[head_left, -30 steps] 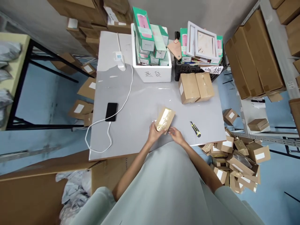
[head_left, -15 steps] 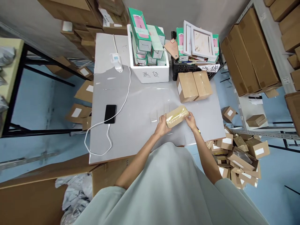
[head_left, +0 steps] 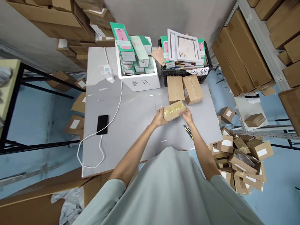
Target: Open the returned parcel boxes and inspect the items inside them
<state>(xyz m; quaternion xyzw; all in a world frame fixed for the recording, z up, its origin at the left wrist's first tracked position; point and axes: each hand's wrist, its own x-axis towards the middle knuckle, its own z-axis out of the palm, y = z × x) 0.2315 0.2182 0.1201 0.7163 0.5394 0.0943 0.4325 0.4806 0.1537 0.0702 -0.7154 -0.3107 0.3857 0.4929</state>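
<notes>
Between my hands is a small cardboard box (head_left: 174, 110) with shiny yellowish tape over its upper face. My left hand (head_left: 159, 117) grips its left end and my right hand (head_left: 187, 116) its right end, fingers closed round the edges. Just behind it stand two more cardboard boxes, a left one (head_left: 175, 89) and a right one (head_left: 193, 89); whether the held box touches the left one I cannot tell. A black and yellow-green utility knife (head_left: 188, 132) lies on the table beside my right forearm.
On the grey table (head_left: 133, 125) lie a black phone (head_left: 102, 124), a white cable (head_left: 114, 117) and a power strip (head_left: 109, 75). A white foam bin (head_left: 140, 83) of green boxes and a black crate (head_left: 165, 80) with frames stand behind. Boxes pile on the floor at right (head_left: 241, 159).
Both hands have carried the taped box away from me, towards the two boxes behind. The left of those boxes has turned, and a gap now separates the pair. The knife shows more fully.
</notes>
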